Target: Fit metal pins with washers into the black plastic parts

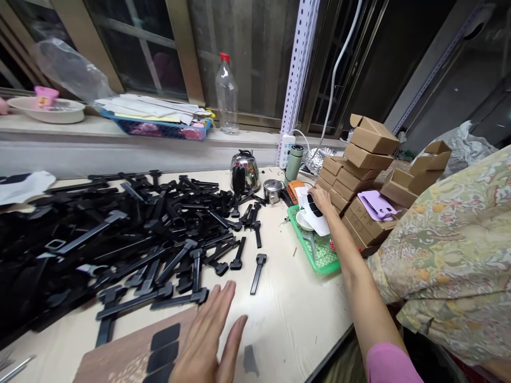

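Note:
My left hand point(211, 340) is open, fingers stretched and thumb apart, at the near edge of the table. It lies over a brown sheet point(115, 340) with a column of black rounded pads point(163, 356), partly hidden by the hand. My right hand point(320, 199) reaches far forward, its fingers bent over a white sheet point(322, 227) with black pads, above a green plastic basket point(327, 266). A white bowl point(304, 221) shows under the sheet in the basket. A big heap of black T-shaped plastic parts point(171, 218) covers the left side, with one single part point(258, 274) lying apart.
Behind stand a steel kettle point(251, 173), a small metal pot point(272, 190) and a green thermos point(294, 165). Stacked cardboard boxes point(359, 175), with a purple phone-case-like item point(377, 205), rise at right. A person in floral clothing point(451, 250) stands close at right.

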